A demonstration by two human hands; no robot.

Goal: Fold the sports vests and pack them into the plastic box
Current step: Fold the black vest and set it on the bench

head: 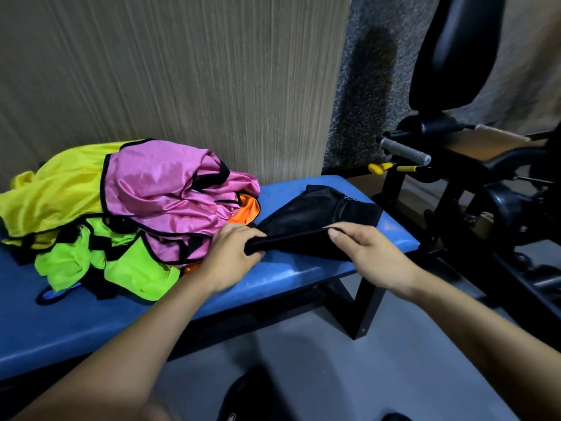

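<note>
1. Hands first: the left hand (pixel 232 253) and the right hand (pixel 368 255) both hold one black garment (pixel 315 221) at the right end of the blue padded surface (pixel 273 275).
2. Left hand fingers (pixel 253 241) are curled round the near left corner of the black cloth, with the thumb underneath, so the edge is pinched between them.
3. Right hand fingers (pixel 340 233) grip the near right part of the same edge, the thumb lying along the top of the fold and the other fingers tucked below the cloth.
4. Between the two hands the near edge of the black garment is pulled fairly straight and raised a little off the surface; its far part lies crumpled on the blue padding, reaching toward the far right corner.
5. Just left of the black garment sits a loose heap of sports vests, unfolded: a pink vest (pixel 164 189) with black trim on top, a yellow vest (pixel 57 189) behind and to the left, a lime green vest (pixel 133 265) at the near side, and an orange vest (pixel 246 211) showing at the right edge of the heap.
6. The left hand's knuckles are just beside the pink and orange cloth; whether they touch it cannot be told.
7. To the right stands black gym equipment (pixel 455 165) with a grey handle (pixel 405 151) and yellow-tipped levers (pixel 379 167).
8. Behind the surface is a wood-grain wall panel (pixel 182 71); below is a grey floor (pixel 318 360).
</note>
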